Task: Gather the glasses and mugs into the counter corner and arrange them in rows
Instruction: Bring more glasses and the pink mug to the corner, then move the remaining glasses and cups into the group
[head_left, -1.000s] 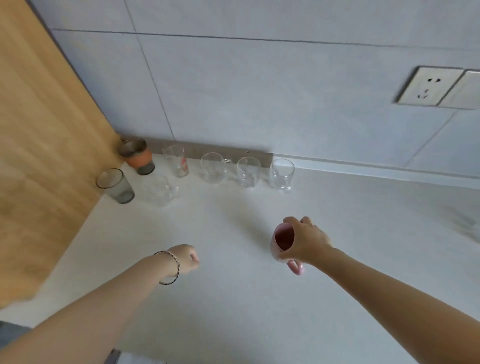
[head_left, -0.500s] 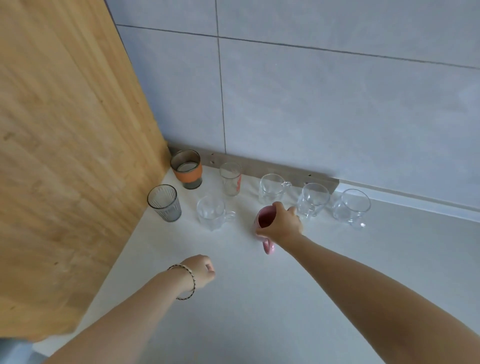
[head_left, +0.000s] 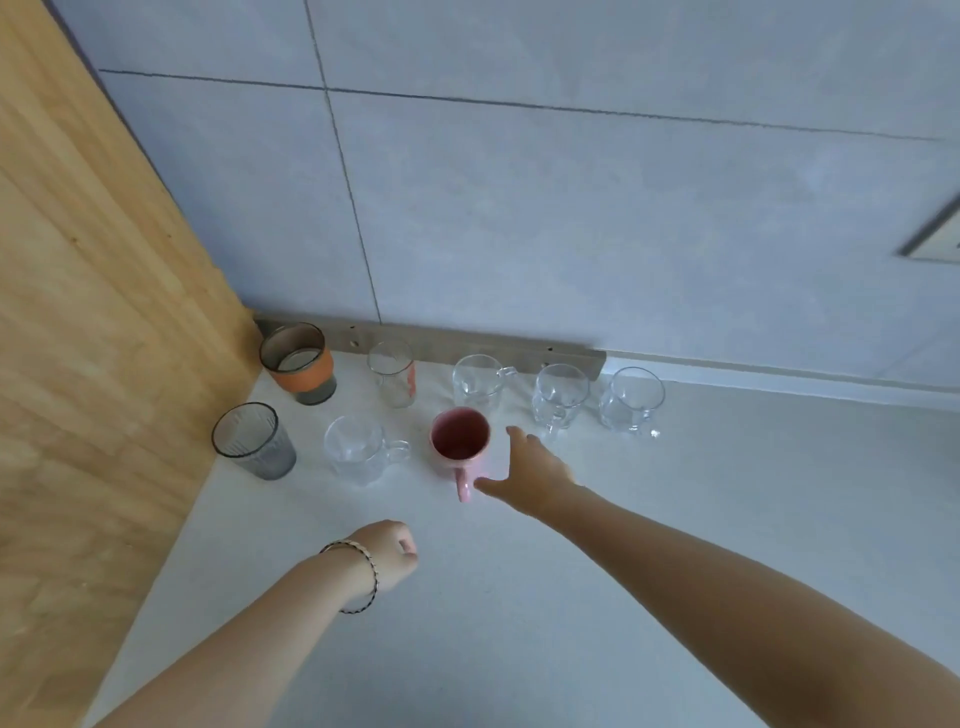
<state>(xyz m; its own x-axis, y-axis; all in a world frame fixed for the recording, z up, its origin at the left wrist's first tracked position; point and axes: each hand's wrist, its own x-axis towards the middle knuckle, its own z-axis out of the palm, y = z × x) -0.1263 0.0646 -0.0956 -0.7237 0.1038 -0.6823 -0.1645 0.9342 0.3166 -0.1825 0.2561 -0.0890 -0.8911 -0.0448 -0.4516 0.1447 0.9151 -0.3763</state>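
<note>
A pink mug (head_left: 460, 439) stands upright on the white counter (head_left: 519, 597), third in the front row, its handle toward me. To its left are a clear glass mug (head_left: 358, 454) and a grey ribbed tumbler (head_left: 253, 440). The back row along the wall holds an orange-banded cup (head_left: 300, 362), a small printed glass (head_left: 393, 372) and three clear glass mugs (head_left: 477, 382), (head_left: 560, 397), (head_left: 630, 399). My right hand (head_left: 530, 470) is open just right of the pink mug, fingers spread, off it. My left hand (head_left: 389, 553) hovers in a fist, holding nothing.
A wooden panel (head_left: 93, 312) walls off the left side of the corner. The grey tiled wall (head_left: 519, 208) closes the back, with a socket plate (head_left: 935, 239) at the right edge. White counter stretches to the right and toward me.
My right hand carried the pink mug into the corner, set it down beside the clear mug in the front row, and let go. The left fist barely moved.
</note>
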